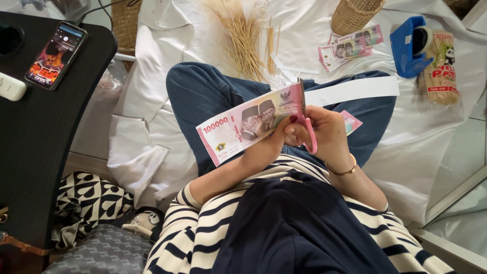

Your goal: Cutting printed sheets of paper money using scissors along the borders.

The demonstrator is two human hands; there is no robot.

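Sheet (152,76) white, floor-spread; left hand (266,144) pinching banknote (243,124), right hand (324,129) gripping scissors (307,127)

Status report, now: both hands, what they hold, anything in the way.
Left hand pinches pink paper banknote. Right hand grips pink-handled scissors, blades at note's right edge. White paper strip lies on blue-jeaned knee behind; nothing blocks the cut.

Phone (57,55) on table (30,147), left
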